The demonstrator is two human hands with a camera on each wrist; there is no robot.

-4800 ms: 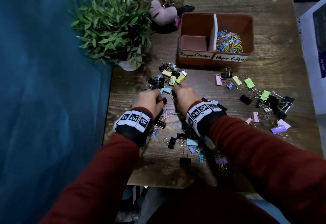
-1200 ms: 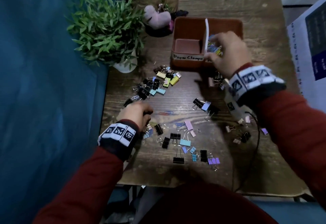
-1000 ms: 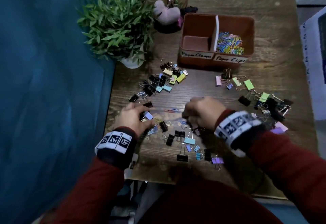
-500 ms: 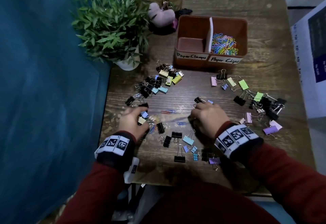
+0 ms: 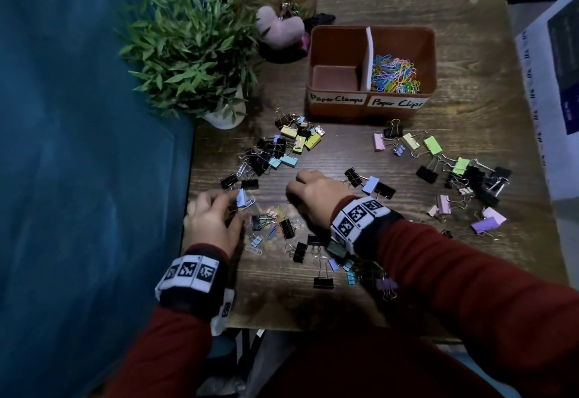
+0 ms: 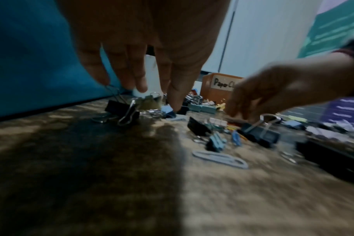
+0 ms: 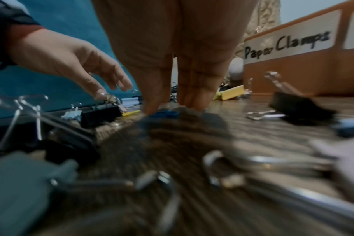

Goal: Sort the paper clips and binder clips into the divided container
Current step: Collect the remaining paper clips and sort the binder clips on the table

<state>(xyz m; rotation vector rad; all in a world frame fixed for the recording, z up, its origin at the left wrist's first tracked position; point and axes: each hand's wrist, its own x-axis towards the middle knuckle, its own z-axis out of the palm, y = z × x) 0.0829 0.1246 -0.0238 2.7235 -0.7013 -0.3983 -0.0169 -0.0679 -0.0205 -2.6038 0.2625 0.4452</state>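
Observation:
The brown divided container (image 5: 338,112) stands at the back. Its "Paper Clamps" side holds nothing, and coloured paper clips (image 5: 394,76) fill the "Paper Clips" side. Binder clips lie in heaps at the centre left (image 5: 282,150), at the right (image 5: 463,175) and near me (image 5: 313,250), with loose paper clips (image 5: 253,249) among them. My left hand (image 5: 233,200) (image 6: 168,99) pinches a light blue binder clip (image 5: 242,198) (image 6: 168,110) at the table's left. My right hand (image 5: 293,192) (image 7: 170,108) points down, its fingertips pinching a blue paper clip (image 7: 164,114) on the wood.
A potted plant (image 5: 191,56) and a pink plush (image 5: 280,26) stand left of the container. Blue fabric (image 5: 78,147) hangs along the table's left edge. A printed sheet (image 5: 557,84) lies at the right. A black binder clip (image 6: 121,110) sits beside my left fingers.
My right hand came back from the paper clip compartment to the table and has slid left to the centre. My left hand has stayed by the light blue clip.

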